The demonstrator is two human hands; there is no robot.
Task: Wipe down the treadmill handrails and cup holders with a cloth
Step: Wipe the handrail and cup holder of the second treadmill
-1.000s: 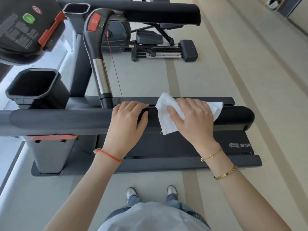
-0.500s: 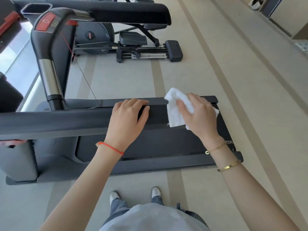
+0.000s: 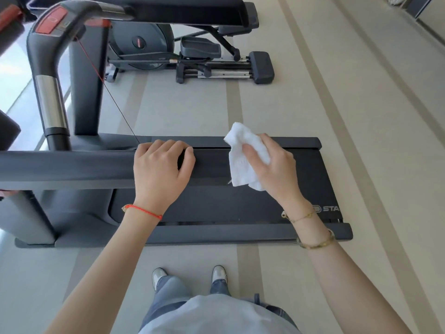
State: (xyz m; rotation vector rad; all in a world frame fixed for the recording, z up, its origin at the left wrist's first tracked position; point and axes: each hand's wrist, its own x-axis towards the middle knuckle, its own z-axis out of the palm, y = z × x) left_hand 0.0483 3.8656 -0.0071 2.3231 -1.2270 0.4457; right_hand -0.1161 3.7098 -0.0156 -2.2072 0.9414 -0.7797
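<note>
The near handrail (image 3: 72, 168), a thick dark grey bar, runs in from the left edge. My left hand (image 3: 161, 168) grips it from above, fingers curled over the far side. Just to the right, my right hand (image 3: 272, 167) holds a bunched white cloth (image 3: 240, 162) at the rail's right end, over the treadmill belt (image 3: 216, 203). Whether the cloth touches the rail I cannot tell. The far handrail (image 3: 180, 8) crosses the top. A dark corner of the cup holder (image 3: 7, 131) shows at the left edge.
A curved grip with a red button (image 3: 51, 20) and a chrome band (image 3: 50, 104) rises at the left, with a red safety cord (image 3: 108, 92) hanging from it. An elliptical machine (image 3: 192, 56) stands beyond the treadmill. My feet stand on beige striped floor (image 3: 361, 141).
My right hand slid the cloth rightward along the near rail to its end and now holds it bunched. My left hand kept its grip. The view shifted, so the console and cup holder left the frame.
</note>
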